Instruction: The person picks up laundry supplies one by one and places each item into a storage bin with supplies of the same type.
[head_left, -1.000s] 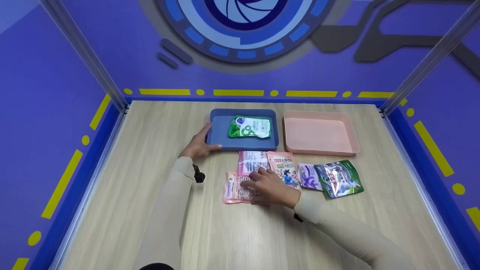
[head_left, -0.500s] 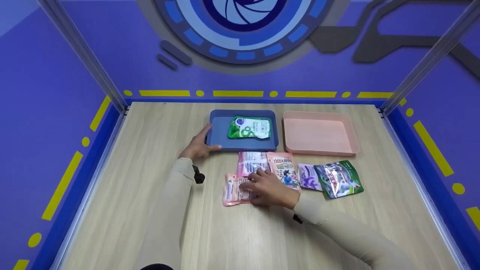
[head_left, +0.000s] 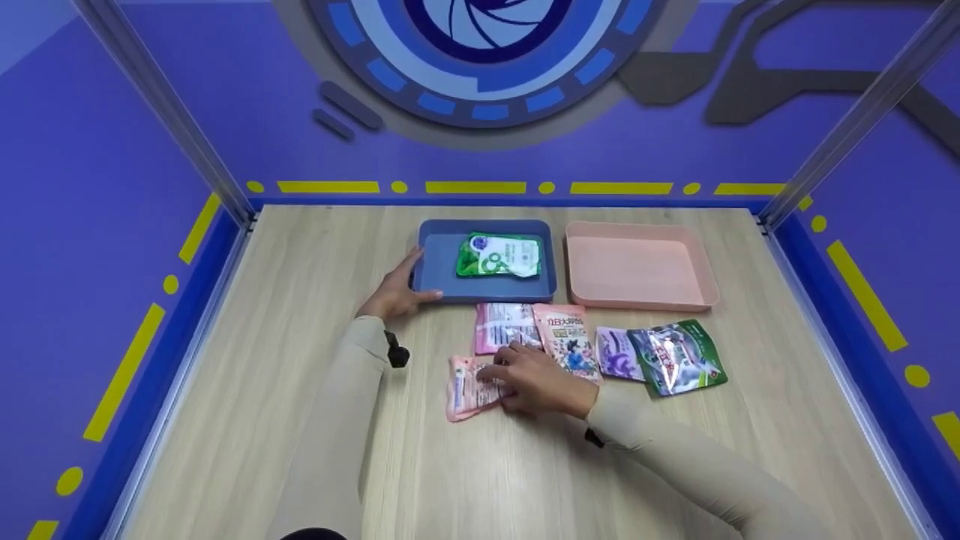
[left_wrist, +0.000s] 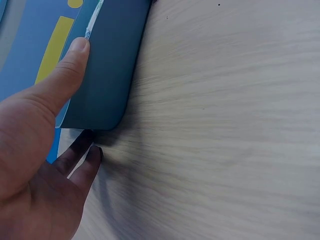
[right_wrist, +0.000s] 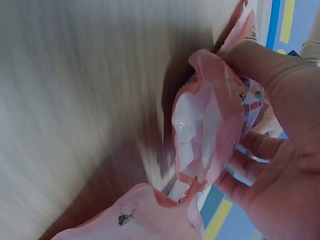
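Note:
My left hand [head_left: 394, 291] rests spread against the near-left corner of a blue tray [head_left: 442, 259]. Its thumb lies along the tray's near rim in the left wrist view. A green-and-white pouch [head_left: 502, 255] lies inside this tray. My right hand [head_left: 534, 379] grips a pink pouch [head_left: 466, 386] between thumb and fingers, partly covering it; in the right wrist view the pouch [right_wrist: 227, 117] looks folded and creased. Just beyond the hand lie a pink-and-white pouch [head_left: 504, 324] and another pink pouch [head_left: 566, 334] with a printed picture.
A pink tray [head_left: 637, 270] stands to the right of the blue one. Farther right, a green-and-silver pouch [head_left: 686, 360] overlaps a purple pouch [head_left: 619, 354] on the wooden table [head_left: 300, 300]. Blue-purple panels [head_left: 480, 161] enclose the table's back and sides.
The gripped pink pouch has shifted slightly nearer the person and tilted, parting from the pink-and-white pouch. My right hand has moved a little with it; my left hand stays at the blue tray.

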